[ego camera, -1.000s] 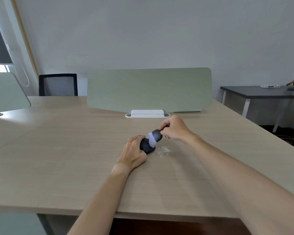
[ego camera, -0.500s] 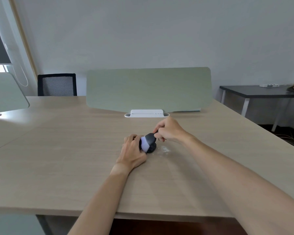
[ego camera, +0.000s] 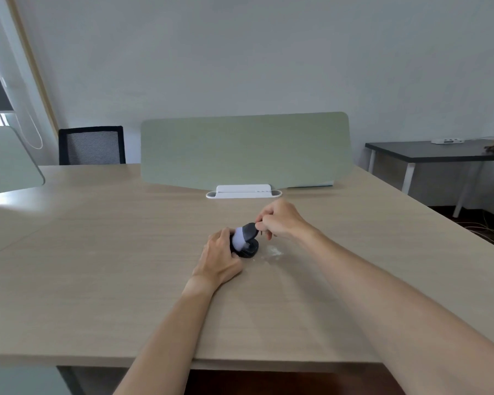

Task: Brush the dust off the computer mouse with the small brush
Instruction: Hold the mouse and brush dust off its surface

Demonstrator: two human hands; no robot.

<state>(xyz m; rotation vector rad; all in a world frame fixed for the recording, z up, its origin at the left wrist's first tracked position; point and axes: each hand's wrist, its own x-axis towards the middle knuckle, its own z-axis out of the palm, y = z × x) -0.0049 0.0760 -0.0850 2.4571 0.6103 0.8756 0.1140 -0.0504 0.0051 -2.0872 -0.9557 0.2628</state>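
Sweeping leftward since a second ago, my small brush now lays its pale bristles over the top of the black computer mouse, right against the fingers of my left hand, where before they hung off the mouse's right side. I grip the mouse with that left hand curled round its left flank, holding it mid-desk on the light wooden desk, while my right hand pinches the brush's dark handle with curled fingers. White dust lies on the desk just right of the mouse, and the green divider panel stands behind on its white base.
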